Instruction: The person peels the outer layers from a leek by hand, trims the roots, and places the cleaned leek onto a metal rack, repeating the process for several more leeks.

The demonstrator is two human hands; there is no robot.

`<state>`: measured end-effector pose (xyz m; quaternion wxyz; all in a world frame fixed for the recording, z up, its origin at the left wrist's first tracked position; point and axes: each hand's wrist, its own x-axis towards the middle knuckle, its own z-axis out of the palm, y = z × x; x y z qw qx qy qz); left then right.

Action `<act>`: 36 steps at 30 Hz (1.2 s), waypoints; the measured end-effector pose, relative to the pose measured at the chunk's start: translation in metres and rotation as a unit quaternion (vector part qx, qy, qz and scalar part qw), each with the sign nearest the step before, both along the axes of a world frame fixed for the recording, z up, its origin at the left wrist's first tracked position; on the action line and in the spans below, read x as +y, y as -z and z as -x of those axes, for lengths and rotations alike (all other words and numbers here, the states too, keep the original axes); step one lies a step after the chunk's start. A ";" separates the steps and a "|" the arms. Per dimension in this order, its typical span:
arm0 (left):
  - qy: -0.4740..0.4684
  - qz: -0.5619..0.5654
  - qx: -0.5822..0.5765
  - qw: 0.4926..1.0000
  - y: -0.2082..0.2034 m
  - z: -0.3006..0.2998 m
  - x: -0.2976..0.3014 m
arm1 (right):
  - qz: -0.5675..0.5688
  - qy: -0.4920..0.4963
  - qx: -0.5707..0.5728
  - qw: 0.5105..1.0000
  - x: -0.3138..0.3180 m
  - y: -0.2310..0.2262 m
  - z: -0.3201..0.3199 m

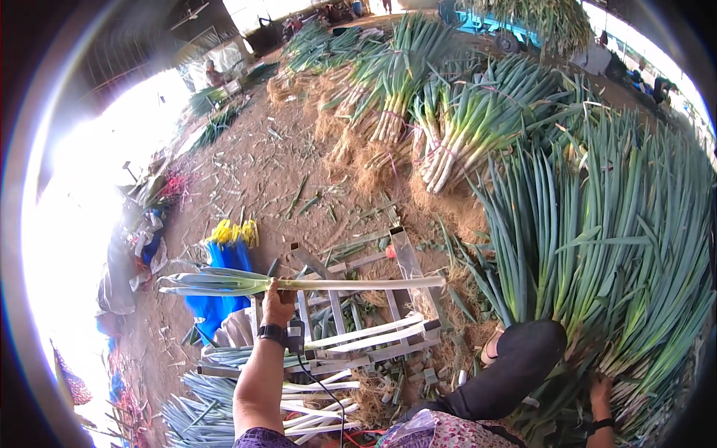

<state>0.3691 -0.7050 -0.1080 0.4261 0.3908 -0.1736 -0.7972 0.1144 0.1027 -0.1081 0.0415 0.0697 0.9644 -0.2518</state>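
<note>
My left hand is closed around a long green onion, held level over a metal frame. Its pale, bare stem points right and its leaves point left. My right hand reaches low into a large heap of green onions on the right, by their root ends. Leaves and roots hide most of its fingers, so its grip does not show. Stripped white stems lie across the frame's near side. More trimmed onions are stacked at the lower left, their leaves toward the left.
My bent knee is between the frame and the right heap. A cable runs from a black device by my left wrist. Blue bags with yellow ends lie beyond. Tied onion bundles and a blue cart are farther back.
</note>
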 end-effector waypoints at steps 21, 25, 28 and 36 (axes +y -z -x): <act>-0.070 -0.158 -0.207 0.963 0.134 -0.146 -0.016 | -0.036 -0.052 -0.087 0.994 -0.020 0.005 -0.050; -0.033 -0.145 -0.230 0.962 0.151 -0.117 -0.007 | -0.016 -0.033 -0.112 0.993 -0.021 0.004 -0.054; 0.063 -0.087 -0.234 0.966 0.155 -0.144 -0.022 | -0.087 -0.062 -0.138 0.985 -0.043 -0.012 -0.059; 0.183 0.044 -0.493 0.849 0.168 -0.111 0.004 | -0.090 -0.040 -0.109 0.989 -0.034 -0.007 -0.070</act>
